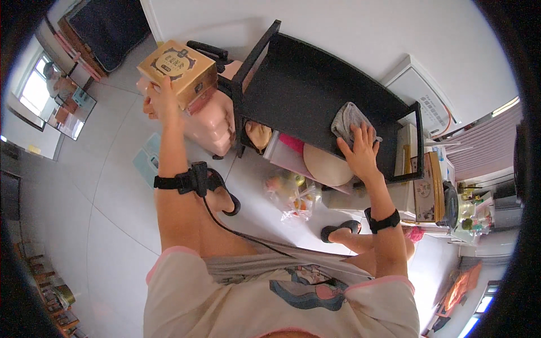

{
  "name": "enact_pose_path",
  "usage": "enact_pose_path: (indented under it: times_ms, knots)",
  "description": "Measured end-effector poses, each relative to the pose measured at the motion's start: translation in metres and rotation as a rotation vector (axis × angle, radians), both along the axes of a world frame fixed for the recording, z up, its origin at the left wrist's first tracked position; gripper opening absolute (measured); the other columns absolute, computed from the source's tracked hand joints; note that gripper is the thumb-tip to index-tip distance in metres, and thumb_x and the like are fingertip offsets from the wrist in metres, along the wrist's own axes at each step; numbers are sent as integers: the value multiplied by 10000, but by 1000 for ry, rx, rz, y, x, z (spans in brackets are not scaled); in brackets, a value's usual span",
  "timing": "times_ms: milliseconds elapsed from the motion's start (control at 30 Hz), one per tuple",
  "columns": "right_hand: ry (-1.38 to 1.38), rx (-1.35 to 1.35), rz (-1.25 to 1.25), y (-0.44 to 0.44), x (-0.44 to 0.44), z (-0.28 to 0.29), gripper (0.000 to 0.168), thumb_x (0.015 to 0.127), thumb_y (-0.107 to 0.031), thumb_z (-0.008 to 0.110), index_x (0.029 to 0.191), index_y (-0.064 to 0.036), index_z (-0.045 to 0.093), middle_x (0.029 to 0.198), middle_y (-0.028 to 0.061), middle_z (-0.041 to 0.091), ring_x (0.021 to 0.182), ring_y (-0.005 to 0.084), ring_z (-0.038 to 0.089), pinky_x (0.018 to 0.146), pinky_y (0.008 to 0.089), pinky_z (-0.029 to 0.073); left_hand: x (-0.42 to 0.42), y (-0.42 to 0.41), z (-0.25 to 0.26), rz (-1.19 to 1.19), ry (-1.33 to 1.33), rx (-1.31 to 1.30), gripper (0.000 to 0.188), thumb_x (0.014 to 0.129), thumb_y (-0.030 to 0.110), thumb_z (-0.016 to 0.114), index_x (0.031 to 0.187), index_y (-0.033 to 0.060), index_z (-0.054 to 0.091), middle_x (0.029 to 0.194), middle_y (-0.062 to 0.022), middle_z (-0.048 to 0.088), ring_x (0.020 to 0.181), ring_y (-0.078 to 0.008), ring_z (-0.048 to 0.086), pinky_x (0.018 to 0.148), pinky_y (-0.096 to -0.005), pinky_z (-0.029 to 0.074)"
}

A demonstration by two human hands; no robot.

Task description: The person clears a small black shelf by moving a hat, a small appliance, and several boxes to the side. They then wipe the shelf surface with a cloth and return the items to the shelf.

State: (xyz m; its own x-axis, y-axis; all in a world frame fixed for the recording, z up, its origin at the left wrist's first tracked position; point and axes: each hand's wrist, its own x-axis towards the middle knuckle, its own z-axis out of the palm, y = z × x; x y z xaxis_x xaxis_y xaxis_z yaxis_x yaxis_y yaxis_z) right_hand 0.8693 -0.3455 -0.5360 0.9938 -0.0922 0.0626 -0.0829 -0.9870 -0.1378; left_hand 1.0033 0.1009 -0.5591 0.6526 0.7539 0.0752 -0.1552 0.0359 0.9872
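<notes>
My left hand (160, 99) grips the near corner of a gold cardboard box (179, 69) that bears writing. Its thumb lies on the lid and its fingers curl below the edge. The box is over a glossy pink ribbed object (207, 131); whether it rests on it I cannot tell. My right hand (361, 150) lies with spread fingers on a crumpled grey cloth (351, 120). That cloth is on the top shelf of a black rack (300, 84), near its right front edge. Both forearms wear black straps, and a cable runs from the left one.
Below the shelf are a tan pouch (258, 134) and a pale round object (325, 164). A clear plastic bag with fruit (296, 198) lies on the floor. A light blue scale (148, 160) is at left. Boxes (426, 186) stand right of the rack, a white wall behind.
</notes>
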Motion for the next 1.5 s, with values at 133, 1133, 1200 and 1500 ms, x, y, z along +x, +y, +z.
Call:
enact_pose_path:
  times_ms: [133, 1133, 1200, 1500]
  knots:
    - [-29, -13, -36, 2, 17, -9, 699, 870, -559, 452, 1418, -173, 256, 1468, 243, 180, 1355, 455, 126, 1001, 684, 139, -10, -12, 15, -11, 106, 39, 684, 790, 387, 584, 1344, 40, 381, 1279, -189, 393, 1173, -301, 382, 971, -374, 327]
    - [-6, -36, 569, 156, 166, -5, 537, 935, -447, 385, 1399, -185, 323, 1481, 148, 232, 1346, 421, 213, 1069, 545, 216, -28, -2, 39, 305, 150, 417, 628, 876, 383, 508, 1325, -35, 380, 1389, -238, 308, 1274, -342, 256, 1038, -429, 228]
    - [13, -56, 485, 130, 164, -8, 547, 935, -399, 416, 1411, -162, 287, 1475, 160, 241, 1339, 421, 230, 1061, 552, 231, -34, -6, 40, 370, 50, 585, 579, 880, 359, 517, 1287, -35, 395, 1363, -243, 309, 1265, -336, 257, 1039, -433, 210]
    - [-149, -195, 50, -42, 109, -21, 403, 832, -83, 523, 1226, -40, 452, 1201, 227, 521, 1120, 393, 496, 930, 468, 414, -58, -72, 54, -78, -568, 877, 354, 864, 100, 541, 1184, -15, 441, 1164, -170, 472, 1060, -280, 470, 915, -373, 373]
